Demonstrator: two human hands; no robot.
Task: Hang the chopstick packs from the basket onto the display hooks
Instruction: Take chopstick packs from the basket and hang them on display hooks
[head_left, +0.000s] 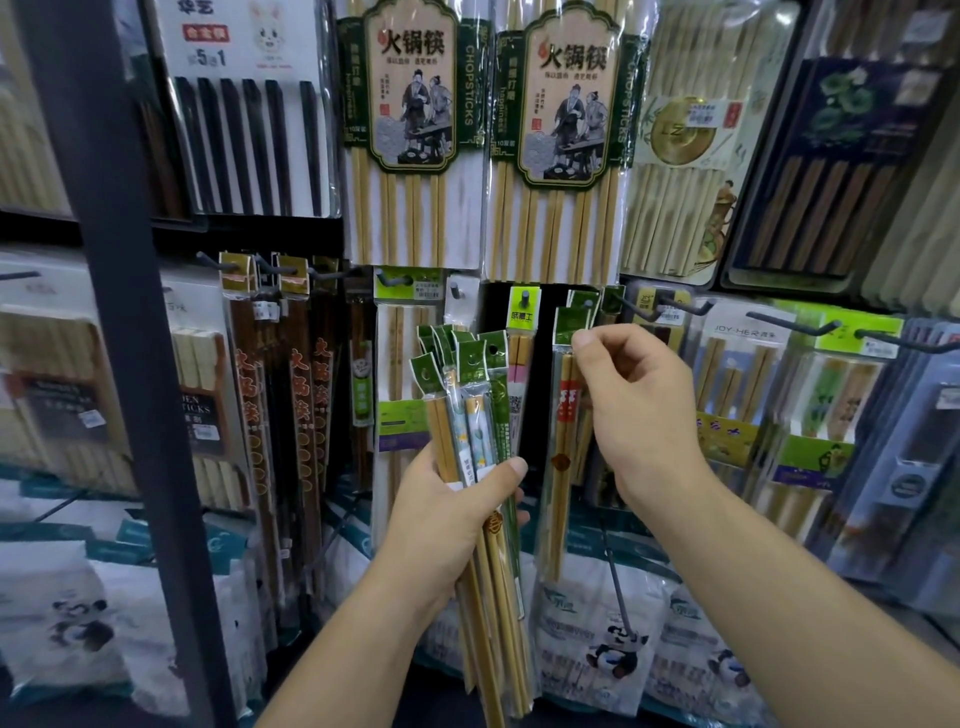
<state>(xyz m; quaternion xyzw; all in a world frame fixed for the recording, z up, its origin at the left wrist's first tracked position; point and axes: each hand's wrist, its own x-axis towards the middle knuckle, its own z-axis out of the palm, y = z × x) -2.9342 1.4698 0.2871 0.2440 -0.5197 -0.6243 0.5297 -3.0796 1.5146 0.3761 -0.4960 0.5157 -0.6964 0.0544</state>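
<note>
Lower centre of frame: left hand (457, 499) curled round bundle of chopstick packs (470, 410), green headers fanned upward, sticks trailing below wrist. Right of centre: right hand (634, 410) pinching green header of single pack (560, 467) between thumb and forefinger, header raised near hook (587, 303); whether threaded, cannot tell. Across upper centre: large bamboo sets (410, 130) hanging on rack.

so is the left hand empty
No, the left hand grips a bundle of chopstick packs.
</note>
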